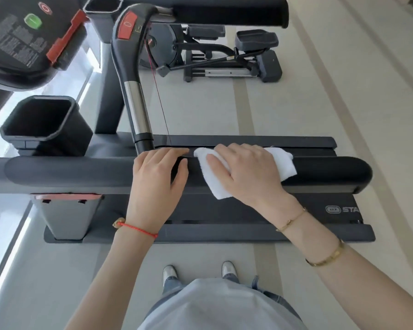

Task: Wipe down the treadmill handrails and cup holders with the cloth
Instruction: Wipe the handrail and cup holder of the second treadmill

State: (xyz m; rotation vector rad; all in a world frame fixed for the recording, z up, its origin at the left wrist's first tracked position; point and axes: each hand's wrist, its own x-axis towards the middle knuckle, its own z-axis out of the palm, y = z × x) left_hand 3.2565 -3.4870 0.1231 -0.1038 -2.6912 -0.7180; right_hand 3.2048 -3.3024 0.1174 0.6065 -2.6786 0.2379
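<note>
At frame centre the right hand (246, 170) presses the white cloth (285, 163) flat, fingers spread, onto the padded handrail (332, 169) to wipe it; the left hand (157, 177) rests beside, fingers relaxed, steadying.

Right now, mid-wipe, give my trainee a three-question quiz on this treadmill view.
1. True or false: the right hand presses the white cloth onto the near handrail.
2. What does the left hand touch? A) the near cup holder B) the near handrail C) the red stop button
3. Fill in: the cloth lies to the ___ of the left hand.

Key: 1 true; 2 B; 3 right
</note>
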